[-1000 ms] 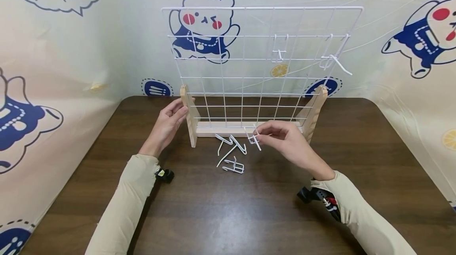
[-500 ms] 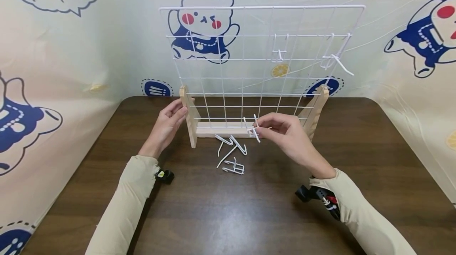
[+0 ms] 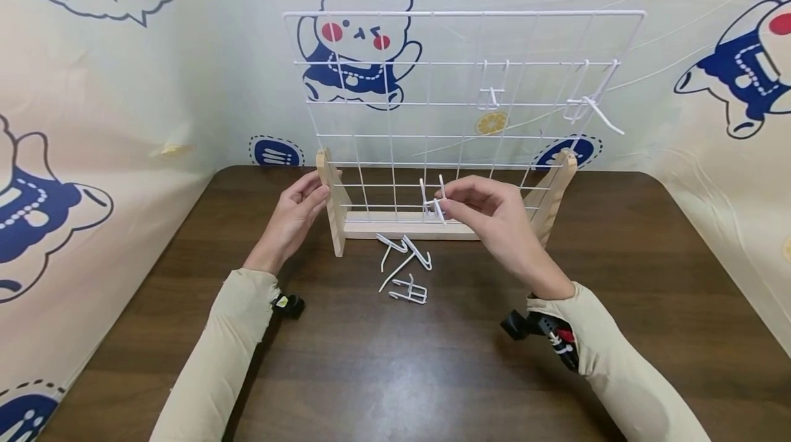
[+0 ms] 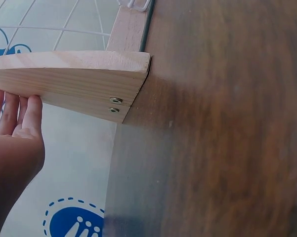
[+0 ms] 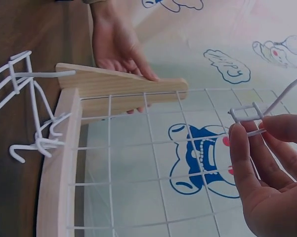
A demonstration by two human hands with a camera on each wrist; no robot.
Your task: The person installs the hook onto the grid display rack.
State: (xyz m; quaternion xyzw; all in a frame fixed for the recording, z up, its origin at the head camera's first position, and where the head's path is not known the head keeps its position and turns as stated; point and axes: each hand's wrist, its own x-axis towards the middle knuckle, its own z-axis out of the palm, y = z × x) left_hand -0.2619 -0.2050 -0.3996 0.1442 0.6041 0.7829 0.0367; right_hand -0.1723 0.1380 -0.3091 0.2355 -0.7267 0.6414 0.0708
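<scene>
My left hand [image 3: 287,222] grips the left wooden side panel [image 3: 334,208] of a white wire grid rack [image 3: 395,134]. The right wrist view shows its thumb at one edge of that panel and fingertips at the other. Between thumb and fingers of my right hand [image 3: 494,222], a white wire hook [image 5: 247,112] is pinched. It is in front of the grid's lower right half, its two prongs pointing up in the head view; whether it touches the wires I cannot tell. On the table lie three loose white hooks [image 3: 409,289], just before the rack's wooden base bar [image 3: 402,230].
Two more hooks hang on the grid: one right of centre [image 3: 492,97] and one near the right edge [image 3: 604,116], its arm sticking out forward. The right wooden panel [image 3: 553,195] stands behind my right wrist. A brown table [image 3: 395,373] meets a printed backdrop [image 3: 216,85].
My right hand has risen with the pinched hook, from near the base bar to the lower grid rows. My left hand keeps its hold on the side panel. The loose hooks lie as before.
</scene>
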